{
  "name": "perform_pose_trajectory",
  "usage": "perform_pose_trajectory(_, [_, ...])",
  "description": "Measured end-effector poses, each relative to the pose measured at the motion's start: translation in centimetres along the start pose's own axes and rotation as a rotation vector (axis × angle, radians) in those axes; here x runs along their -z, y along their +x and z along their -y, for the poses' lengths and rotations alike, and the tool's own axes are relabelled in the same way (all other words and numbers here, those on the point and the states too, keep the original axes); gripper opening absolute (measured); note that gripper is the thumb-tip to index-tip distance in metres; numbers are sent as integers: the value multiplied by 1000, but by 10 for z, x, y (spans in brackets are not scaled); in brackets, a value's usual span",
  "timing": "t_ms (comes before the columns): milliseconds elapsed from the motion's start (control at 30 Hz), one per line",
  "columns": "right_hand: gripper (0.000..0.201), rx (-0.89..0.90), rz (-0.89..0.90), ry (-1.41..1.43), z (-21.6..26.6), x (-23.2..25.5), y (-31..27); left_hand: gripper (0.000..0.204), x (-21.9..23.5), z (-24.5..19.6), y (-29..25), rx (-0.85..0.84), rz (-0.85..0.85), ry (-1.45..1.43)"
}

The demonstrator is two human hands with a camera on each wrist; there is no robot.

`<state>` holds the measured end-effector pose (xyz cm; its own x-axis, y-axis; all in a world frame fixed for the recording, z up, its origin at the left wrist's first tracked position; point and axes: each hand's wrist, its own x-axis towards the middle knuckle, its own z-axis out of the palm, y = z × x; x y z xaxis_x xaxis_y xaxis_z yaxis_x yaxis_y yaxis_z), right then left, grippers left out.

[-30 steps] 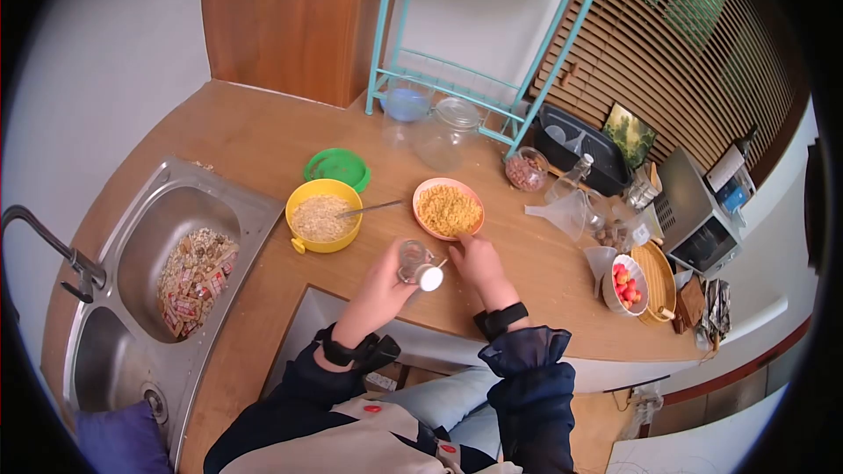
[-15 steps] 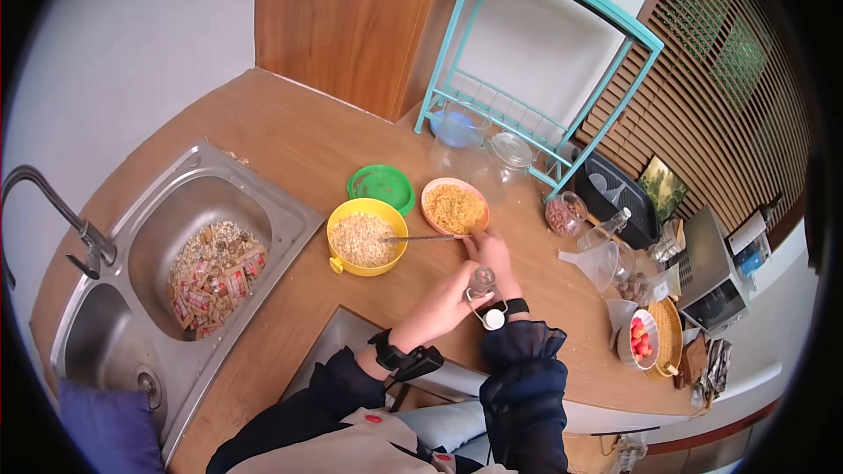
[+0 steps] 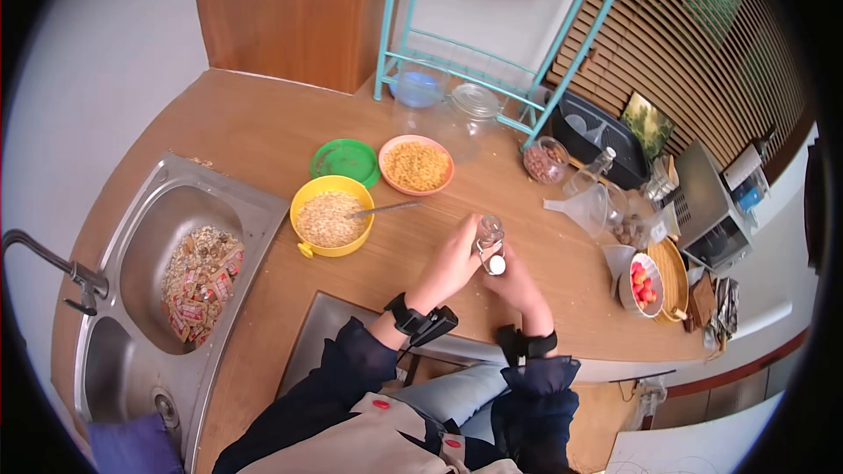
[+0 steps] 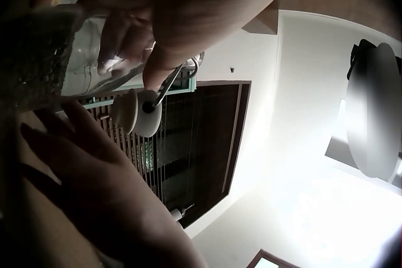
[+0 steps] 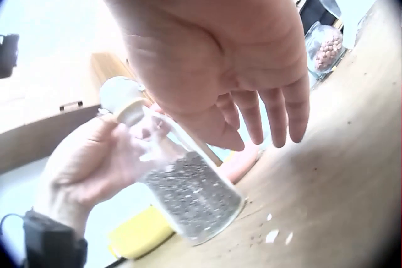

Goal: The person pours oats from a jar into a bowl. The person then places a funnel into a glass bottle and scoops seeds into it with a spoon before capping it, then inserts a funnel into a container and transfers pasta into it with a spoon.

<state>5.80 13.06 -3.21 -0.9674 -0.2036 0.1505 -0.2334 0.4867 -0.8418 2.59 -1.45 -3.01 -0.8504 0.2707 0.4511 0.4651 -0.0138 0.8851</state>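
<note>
My left hand (image 3: 450, 256) grips the neck of a clear glass swing-top bottle (image 5: 191, 196). Small dark seeds fill its lower part, and the white stopper (image 3: 497, 265) hangs off the mouth on its wire. In the right wrist view the bottle's base is right at the countertop. My right hand (image 3: 516, 283) is beside the bottle, its fingers (image 5: 272, 117) loosely extended and holding nothing. Beyond the hands, a pink bowl (image 3: 384, 177) of yellow flakes sits against a green lid (image 3: 344, 158). A yellow bowl (image 3: 300, 244) of oats with a spoon (image 3: 386, 208) stands to the left.
The sink (image 3: 255, 237) at left contains wrappers and spilled grains. At the back stand a teal rack (image 3: 492, 79), a large glass jar (image 3: 470, 123) and a jar of pinkish nuts (image 3: 546, 162). A funnel (image 3: 587, 208), a white bowl of red fruit (image 3: 654, 303) and a microwave (image 3: 716, 211) line the right.
The pink bowl has shifted away and left, up to the green lid. My right hand has left its rim and come back beside the bottle. My left hand has carried the bottle to the right.
</note>
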Motion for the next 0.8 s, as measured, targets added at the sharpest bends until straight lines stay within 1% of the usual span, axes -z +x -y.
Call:
perform_pose_trajectory(33, [65, -27, -51, 181, -4, -4, -9, 34, -9, 0, -1, 2, 6, -2])
perform_pose_trajectory(67, [65, -27, -47, 186, -5, -9, -17, 36, -20, -1, -1, -12, 29, 26])
perform_pose_trajectory(133, [65, -73, -297, 256, -5, -23, -28, 38, -29, -8, -2, -18, 30, 78])
perform_pose_trajectory(167, [65, 89, -479, 190, -9, -29, -28, 40, -30, -17, -1, -33, 142, 90])
perform_pose_trajectory(200, [65, 23, -473, 226, -11, -26, -29, 41, -28, -23, -1, -48, 258, 99])
perform_pose_trajectory(233, [64, 25, -516, 296, -11, -27, -32, 51, -23, -22, 2, -71, 388, 63])
perform_pose_trajectory(267, [64, 26, -561, 363, -10, -27, -36, 51, -16, -22, 2, -69, 382, 73])
perform_pose_trajectory(300, [64, 31, -555, 368, -8, -26, -40, 56, -3, -22, 1, -200, 470, 220])
perform_pose_trajectory(333, [63, -14, -639, 243, -5, -25, -45, 62, 12, -24, 1, -330, 557, 367])
perform_pose_trajectory(367, [62, -59, -719, 117, -3, -24, -49, 68, 35, -54, 7, -136, 656, 440])
perform_pose_trajectory(400, [62, -52, -711, 124, -5, -23, -53, 64, 56, -57, 15, -147, 588, 437])
perform_pose_trajectory(433, [62, -64, -759, 94, -9, -22, -57, 57, 78, -69, 29, -134, 526, 510])
perform_pose_trajectory(467, [62, -77, -809, 64, -13, -21, -62, 46, 98, -70, 46, -126, 433, 518])
perform_pose_trajectory(500, [60, -84, -824, 94, -18, -20, -65, 35, 118, -71, 64, -122, 339, 523])
perform_pose_trajectory(533, [60, -77, -821, 98, -19, -19, -69, 34, 146, -76, 84, 65, 364, 830])
perform_pose_trajectory(567, [55, -69, -870, 83, -19, -18, -72, 34, 163, -82, 92, 142, 232, 1083])
perform_pose_trajectory(600, [51, -61, -923, 69, -20, -16, -74, 36, 195, -51, 114, 148, 259, 1277])
perform_pose_trajectory(633, [53, -60, -935, 143, -22, -15, -74, 36, 232, -4, 123, 134, 218, 1307])
perform_pose_trajectory(667, [53, -54, -947, 148, -23, -16, -75, 36, 259, 24, 127, 117, 179, 1335])
perform_pose_trajectory(733, [55, -59, -982, 50, -23, -17, -73, 42, 258, 10, 104, 502, 308, 1550])
perform_pose_trajectory(800, [57, -52, -974, 52, -25, -17, -73, 46, 261, 14, 96, 623, 415, 1528])
